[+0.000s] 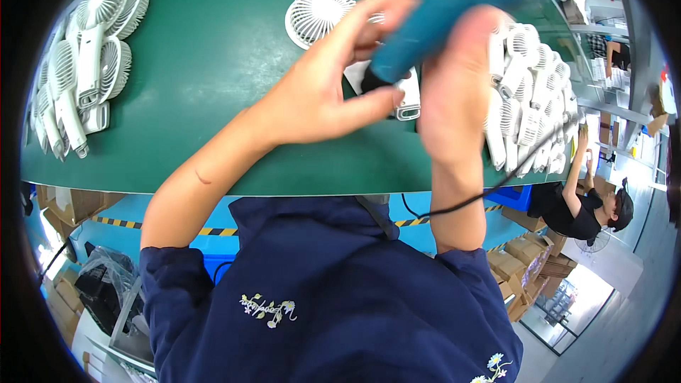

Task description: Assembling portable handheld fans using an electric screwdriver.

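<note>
Right hand [454, 92] wrapped around a teal electric screwdriver [454, 7], its long axis tilting from upper right down to a dark tip just over the white handheld fan [323, 14] lying on the green bench [213, 99]. Left hand [319, 92] pinches at that tip, thumb and fingers closed (fan handle mostly hidden beneath). Piles of white fans [78, 64] flank both sides; bench edge close to the body, open green between.

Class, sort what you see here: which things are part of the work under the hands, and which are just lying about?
In use: teal power screwdriver, white fan under its tip, left hand, right hand.

Lying about: fan pile, left; fan pile, right; cardboard boxes.
</note>
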A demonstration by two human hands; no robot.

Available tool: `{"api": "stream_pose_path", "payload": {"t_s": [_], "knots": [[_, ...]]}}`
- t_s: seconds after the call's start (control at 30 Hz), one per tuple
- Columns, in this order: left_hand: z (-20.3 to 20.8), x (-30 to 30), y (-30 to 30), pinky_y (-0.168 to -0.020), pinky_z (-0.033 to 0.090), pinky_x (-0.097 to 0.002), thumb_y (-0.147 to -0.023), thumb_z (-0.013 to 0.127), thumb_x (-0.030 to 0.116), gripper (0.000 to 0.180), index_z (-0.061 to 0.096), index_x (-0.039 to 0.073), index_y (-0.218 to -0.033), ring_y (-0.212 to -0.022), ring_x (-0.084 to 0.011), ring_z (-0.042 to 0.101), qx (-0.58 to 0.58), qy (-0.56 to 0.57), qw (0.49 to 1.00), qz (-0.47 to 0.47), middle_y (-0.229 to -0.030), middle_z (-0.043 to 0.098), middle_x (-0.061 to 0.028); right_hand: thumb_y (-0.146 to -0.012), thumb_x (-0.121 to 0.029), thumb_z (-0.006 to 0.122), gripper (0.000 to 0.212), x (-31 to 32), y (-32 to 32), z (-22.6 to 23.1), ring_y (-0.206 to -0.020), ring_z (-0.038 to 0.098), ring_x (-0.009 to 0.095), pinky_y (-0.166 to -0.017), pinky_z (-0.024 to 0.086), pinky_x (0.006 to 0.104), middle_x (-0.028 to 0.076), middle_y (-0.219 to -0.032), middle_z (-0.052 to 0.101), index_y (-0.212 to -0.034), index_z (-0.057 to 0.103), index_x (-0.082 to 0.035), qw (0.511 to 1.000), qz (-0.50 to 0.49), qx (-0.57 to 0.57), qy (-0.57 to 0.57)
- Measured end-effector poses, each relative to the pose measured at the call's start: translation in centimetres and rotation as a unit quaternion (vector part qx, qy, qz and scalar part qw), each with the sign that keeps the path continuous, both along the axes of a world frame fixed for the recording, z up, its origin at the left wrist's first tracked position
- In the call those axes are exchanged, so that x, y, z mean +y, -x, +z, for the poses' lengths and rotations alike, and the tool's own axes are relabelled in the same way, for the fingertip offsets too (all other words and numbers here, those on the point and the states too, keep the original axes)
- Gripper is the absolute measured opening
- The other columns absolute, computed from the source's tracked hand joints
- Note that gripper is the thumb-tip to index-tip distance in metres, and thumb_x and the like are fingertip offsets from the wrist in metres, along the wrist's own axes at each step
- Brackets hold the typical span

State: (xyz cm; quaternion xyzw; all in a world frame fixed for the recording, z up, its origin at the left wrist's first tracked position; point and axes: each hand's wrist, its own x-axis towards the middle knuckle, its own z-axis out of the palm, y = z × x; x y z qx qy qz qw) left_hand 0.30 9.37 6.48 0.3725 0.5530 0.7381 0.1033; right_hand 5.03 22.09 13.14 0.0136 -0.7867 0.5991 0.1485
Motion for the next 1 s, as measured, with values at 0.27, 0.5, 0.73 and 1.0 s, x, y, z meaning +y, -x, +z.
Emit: {"api": "stream_pose_path", "payload": {"t_s": [0.27, 0.5, 0.73, 1.0], "knots": [[0.6, -9.1, -0.4, -0.046, 0.038, -0.0271, -0.094, 0.05, 0.025, 0.041, 0.05, -0.007, -0.12, -0.04, -0.0085, 0.034, -0.275, -0.21, 0.938, 0.026, -0.051, 0.033, 0.0033, -0.088, -0.033, 0.067, 0.046, 0.3, -1.0, 0.8, -0.121, 0.047, 0.036, -0.103, 0.038, 0.0448, 0.018, -0.124, 0.055, -0.121, 0.059, -0.002, 0.95, 0.034, 0.037, -0.309], [-0.9, -14.7, -0.8, -0.054, 0.034, -0.0247, -0.097, 0.047, 0.02, 0.027, 0.051, -0.002, -0.113, -0.048, -0.0075, 0.035, -0.317, -0.311, 0.895, 0.037, -0.056, 0.035, 0.003, -0.084, -0.048, 0.069, 0.059, -0.3, -2.0, -4.7, -0.121, 0.048, 0.044, -0.099, 0.038, 0.0524, 0.032, -0.131, 0.047, -0.113, 0.062, 0.003, 0.837, -0.082, -0.03, -0.54], [-2.8, -13.7, -2.7, -0.054, 0.036, -0.0263, -0.097, 0.049, 0.021, 0.016, 0.054, 0.005, -0.098, -0.046, -0.009, 0.035, -0.426, -0.268, 0.861, 0.071, -0.054, 0.035, 0.0027, -0.079, -0.045, 0.074, 0.061, -0.4, -0.8, -8.6, -0.123, 0.041, 0.046, -0.098, 0.034, 0.0557, 0.036, -0.135, 0.037, -0.111, 0.061, 0.005, 0.799, -0.159, 0.002, -0.58], [-3.0, -13.4, -3.3, -0.053, 0.038, -0.0289, -0.095, 0.054, 0.023, 0.015, 0.052, 0.009, -0.091, -0.044, -0.0103, 0.038, -0.446, -0.227, 0.86, 0.096, -0.053, 0.038, 0.0023, -0.079, -0.043, 0.075, 0.058, -2.1, -2.2, -9.2, -0.129, 0.032, 0.049, -0.101, 0.03, 0.0559, 0.037, -0.141, 0.029, -0.114, 0.057, 0.0, 0.862, -0.147, 0.016, -0.485]]}}
